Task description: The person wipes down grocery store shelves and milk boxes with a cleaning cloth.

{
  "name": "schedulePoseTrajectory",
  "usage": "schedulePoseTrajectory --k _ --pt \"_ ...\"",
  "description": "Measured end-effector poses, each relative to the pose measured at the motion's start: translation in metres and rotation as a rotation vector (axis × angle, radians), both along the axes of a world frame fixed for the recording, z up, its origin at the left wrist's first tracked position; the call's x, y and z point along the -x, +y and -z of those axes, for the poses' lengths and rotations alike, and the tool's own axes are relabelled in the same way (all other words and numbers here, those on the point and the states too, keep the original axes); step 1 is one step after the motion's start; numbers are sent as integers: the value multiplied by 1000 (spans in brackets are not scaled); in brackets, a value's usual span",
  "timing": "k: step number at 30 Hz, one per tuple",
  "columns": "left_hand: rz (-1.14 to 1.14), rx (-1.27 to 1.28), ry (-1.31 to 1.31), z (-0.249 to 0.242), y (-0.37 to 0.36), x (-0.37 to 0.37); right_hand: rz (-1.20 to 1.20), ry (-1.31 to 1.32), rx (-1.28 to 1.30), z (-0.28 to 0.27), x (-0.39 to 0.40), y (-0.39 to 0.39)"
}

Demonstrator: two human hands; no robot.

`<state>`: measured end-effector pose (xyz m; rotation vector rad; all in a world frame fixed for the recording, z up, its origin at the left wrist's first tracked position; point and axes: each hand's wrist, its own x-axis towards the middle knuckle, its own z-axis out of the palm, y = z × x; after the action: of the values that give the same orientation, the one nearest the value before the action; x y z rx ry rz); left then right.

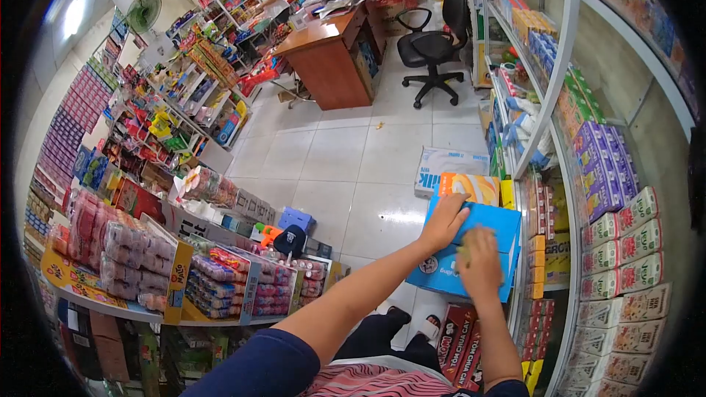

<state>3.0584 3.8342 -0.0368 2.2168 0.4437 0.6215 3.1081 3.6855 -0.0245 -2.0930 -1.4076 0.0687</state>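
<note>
A blue cardboard box (pixel 494 222) stands in front of me at the foot of the right-hand shelves, with a round white emblem and lettering on its near part. My left hand (pixel 443 224) lies on the box's upper left edge, fingers stretched out. Over the middle of the box is my right hand (pixel 482 263), smeared by motion. A yellowish patch shows by its fingers; I cannot make out what it is. Behind the blue box are an orange-and-white carton (pixel 471 187) and a white and blue milk carton (pixel 439 165).
Glass-fronted shelves (pixel 566 103) with stacked drink packs line the right side. To my left, a low display shelf (pixel 140 312) holds bottle packs, with a dark cap (pixel 290 241) at its end. A red carton (pixel 457 345) stands by my feet. Farther off are a desk (pixel 323 44), a chair (pixel 434 48) and a person (pixel 272 0).
</note>
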Motion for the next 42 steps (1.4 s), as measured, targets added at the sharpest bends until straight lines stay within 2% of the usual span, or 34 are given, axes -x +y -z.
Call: schedulePoseTrajectory --k 1,2,4,6,8,9,11,15,18,20,21,22,23,24,25,26,28,29,30,32,36,41,42 --pt "-4 -21 3 0 0 0 136 -80 3 1 -7 -2" --pt "-5 -17 -7 2 1 -2 135 -89 6 2 -12 0" --pt "-43 21 -57 10 2 -3 278 -143 27 -1 -21 7" --pt "-42 37 -73 7 2 -3 249 -176 30 0 -21 22" --pt "-34 50 -92 6 2 0 13 -160 119 -3 -20 33" --pt "-36 55 -103 9 2 0 19 -169 123 -2 -20 36" --pt "-34 57 -128 10 0 0 -110 -121 33 -3 -22 41" --pt "-83 15 -142 4 -1 -1 -108 -125 70 -11 -51 28" --pt "-76 41 -147 4 -2 1 21 -103 91 0 -65 27" --pt "-70 55 -151 4 0 -1 -129 205 -131 22 -73 37" --pt "-46 10 -157 5 -1 -1 -249 519 -297 26 -76 46" --pt "-23 -37 -161 6 -3 0 -250 510 -290 31 -77 47" --pt "-25 -33 -169 1 -7 2 -224 740 -368 25 -72 48" --pt "77 -255 -135 -5 -11 4 -196 971 -448 18 -69 48" --pt "177 -480 -101 -11 -13 6 -113 766 -374 8 -71 39" --pt "175 -482 -110 -14 -14 6 -115 756 -374 5 -73 36" --pt "233 -552 -76 -18 -20 8 197 373 -263 5 -79 22" --pt "232 -547 -82 -16 -20 9 264 286 -347 17 -80 21" --pt "268 -573 -35 -10 -16 8 266 279 -341 24 -76 20" --pt "309 -593 4 -1 -13 5 281 102 -203 33 -63 19" --pt "194 -547 -123 -5 -16 4 272 -57 -157 18 -51 21" --pt "102 -678 -1 6 4 1 272 -22 -160 18 -52 25" --pt "65 -679 21 6 8 0 290 -101 -103 15 -48 25"
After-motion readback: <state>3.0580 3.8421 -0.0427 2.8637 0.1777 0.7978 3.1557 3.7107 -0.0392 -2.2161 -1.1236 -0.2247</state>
